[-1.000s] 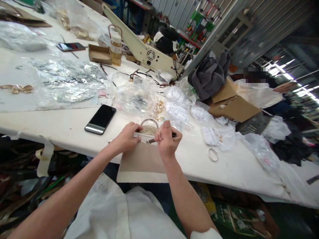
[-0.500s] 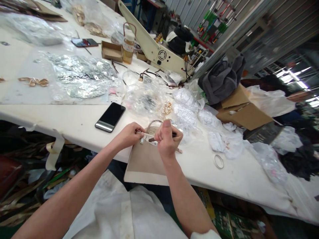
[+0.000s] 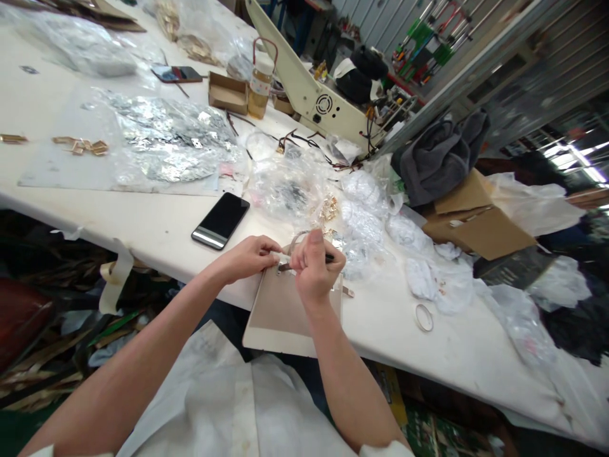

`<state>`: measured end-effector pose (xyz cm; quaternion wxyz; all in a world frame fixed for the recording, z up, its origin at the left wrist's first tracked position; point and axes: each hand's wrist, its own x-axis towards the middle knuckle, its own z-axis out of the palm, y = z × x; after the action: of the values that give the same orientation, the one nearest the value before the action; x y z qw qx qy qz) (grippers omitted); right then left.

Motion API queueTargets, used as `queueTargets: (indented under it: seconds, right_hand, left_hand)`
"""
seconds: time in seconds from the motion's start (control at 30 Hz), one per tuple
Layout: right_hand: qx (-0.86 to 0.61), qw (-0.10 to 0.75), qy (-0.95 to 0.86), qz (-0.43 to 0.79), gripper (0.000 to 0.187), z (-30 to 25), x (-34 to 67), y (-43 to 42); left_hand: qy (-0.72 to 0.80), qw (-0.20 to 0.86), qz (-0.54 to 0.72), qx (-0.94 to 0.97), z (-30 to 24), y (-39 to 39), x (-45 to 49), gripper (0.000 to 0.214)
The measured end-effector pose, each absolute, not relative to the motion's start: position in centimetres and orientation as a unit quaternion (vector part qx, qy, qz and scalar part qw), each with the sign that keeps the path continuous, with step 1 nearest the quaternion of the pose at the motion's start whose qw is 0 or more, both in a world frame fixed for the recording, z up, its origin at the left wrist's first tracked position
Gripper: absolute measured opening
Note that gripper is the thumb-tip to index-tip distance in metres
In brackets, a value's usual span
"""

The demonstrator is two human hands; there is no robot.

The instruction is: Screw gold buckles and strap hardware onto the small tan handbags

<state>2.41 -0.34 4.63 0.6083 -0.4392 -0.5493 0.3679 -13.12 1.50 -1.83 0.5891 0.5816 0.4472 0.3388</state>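
A beige bag panel with a pale lower border lies over the table's front edge. My left hand is closed, thumb and fingers pinching the panel's upper left edge. My right hand makes a fist, thumb up, round a dark-handled tool with a short flat blade. The blade's tip meets the panel's top edge close to my left fingertips, beside a small metal fitting. A curved handle rises behind my hands. The tool's exact kind is hidden by my fist.
A black phone lies left of my hands. Behind are a plastic bag of silver plates, gold fittings, a bottle and a cream machine. Rightward are a tape roll, white bundles and a cardboard box.
The blade has moved left along the panel's edge, closer to my left fingers. The whole view has shifted slightly, with the table things appearing further right.
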Motion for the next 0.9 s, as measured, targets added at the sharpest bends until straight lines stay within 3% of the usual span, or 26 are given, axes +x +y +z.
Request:
queueTargets:
  seconds: [0.3, 0.9]
  right_hand:
    - [-0.463, 0.600, -0.542, 0.364, 0.066, 3.3, 2.0, -0.2]
    - [-0.444, 0.626, -0.533, 0.357, 0.065, 3.0, 1.8, -0.4]
  left_hand:
    - [0.498, 0.522, 0.324, 0.612, -0.9, 1.8, -12.4, 0.027]
    - [0.504, 0.533, 0.345, 0.586, -1.8, 1.7, -12.3, 0.034]
